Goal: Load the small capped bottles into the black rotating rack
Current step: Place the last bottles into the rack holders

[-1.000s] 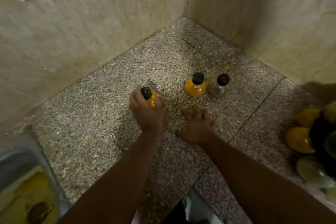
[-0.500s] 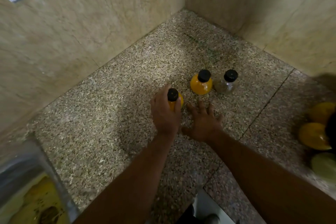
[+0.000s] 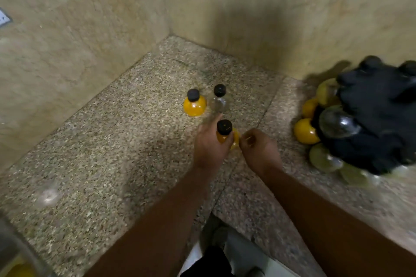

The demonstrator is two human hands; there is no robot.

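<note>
The left hand (image 3: 209, 146) has carried the orange bottle (image 3: 225, 134) rightward from where it gripped it a moment ago, fingers clamped round its body below the black cap, and the right hand (image 3: 258, 149), earlier flat on the counter (image 3: 101, 153), now curls loosely beside it, holding nothing. Behind stand an orange-filled bottle (image 3: 194, 105) and a clear bottle (image 3: 218, 100), touching, while the black rack (image 3: 380, 117), ringed with bottles, shows more fully at right

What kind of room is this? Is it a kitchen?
Probably a kitchen. There's a speckled stone counter in a tiled corner, a wall socket, and a rack of small bottles. The left hand holds an orange bottle.
</note>
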